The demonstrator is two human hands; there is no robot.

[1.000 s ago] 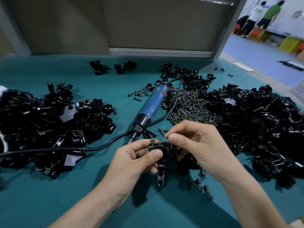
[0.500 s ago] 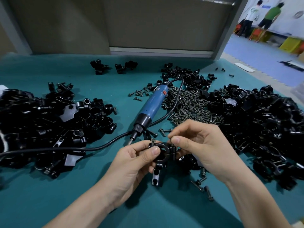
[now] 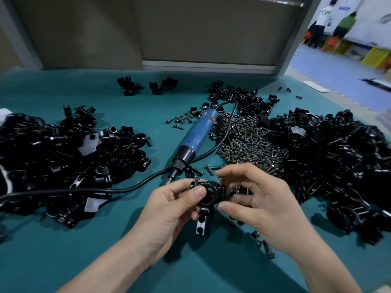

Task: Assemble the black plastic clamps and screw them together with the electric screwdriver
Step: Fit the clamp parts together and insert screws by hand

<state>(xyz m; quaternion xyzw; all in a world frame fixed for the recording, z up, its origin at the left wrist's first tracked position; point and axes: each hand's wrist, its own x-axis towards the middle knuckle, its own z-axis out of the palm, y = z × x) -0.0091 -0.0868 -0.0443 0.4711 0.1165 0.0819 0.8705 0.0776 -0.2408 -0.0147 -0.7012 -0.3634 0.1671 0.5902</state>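
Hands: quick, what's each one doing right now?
Left hand: grips the clamp, thumb on its ring.
Right hand: pinches the clamp's right side, forefinger on a screw there.

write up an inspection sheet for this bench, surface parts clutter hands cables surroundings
surface: teal cloth over the table
job's things: black clamp held in both hands, screws standing in it; blue screwdriver lying unheld; screw pile beside it
clutter: left heap and right heap of clamp parts; loose screws by the right wrist
hands: left hand grips the clamp; right hand pinches its right side
cables: black cord crossing the cloth leftward from the screwdriver
surroundings: grey wall panel; two people standing far right
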